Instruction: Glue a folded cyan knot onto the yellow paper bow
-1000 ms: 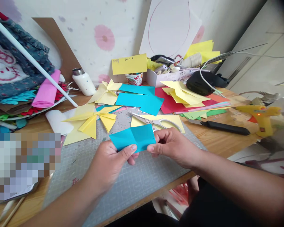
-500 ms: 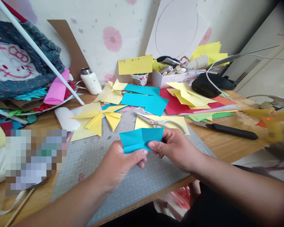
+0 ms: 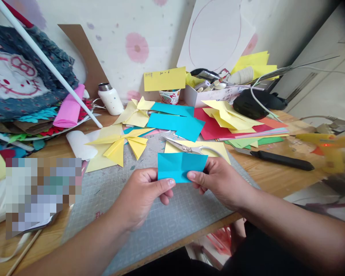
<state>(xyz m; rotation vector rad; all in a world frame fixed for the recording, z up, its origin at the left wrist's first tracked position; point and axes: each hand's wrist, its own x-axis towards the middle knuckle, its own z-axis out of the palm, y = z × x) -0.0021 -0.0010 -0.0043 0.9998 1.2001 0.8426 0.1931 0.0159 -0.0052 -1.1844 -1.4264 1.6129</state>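
A small folded piece of blue paper [image 3: 179, 166] is held up over the grey cutting mat [image 3: 149, 214], with a crease down its middle. My left hand [image 3: 142, 197] pinches its lower left edge between thumb and fingers. My right hand [image 3: 220, 182] pinches the right edge the same way. Both hands are closed on the paper, just above the mat near the table's front edge.
Scissors [image 3: 189, 147] lie on yellow paper behind the hands. Folded yellow paper shapes [image 3: 117, 145], blue sheets [image 3: 176, 122] and red sheets [image 3: 212, 128] cover the middle. A black-handled knife [image 3: 278, 159] and a yellow glue gun [image 3: 329, 147] lie right. A white bottle [image 3: 110, 99] stands at the back.
The blue paper has been turned and lifted slightly, its face now flatter towards me. Both hands shifted a little to the right with it.
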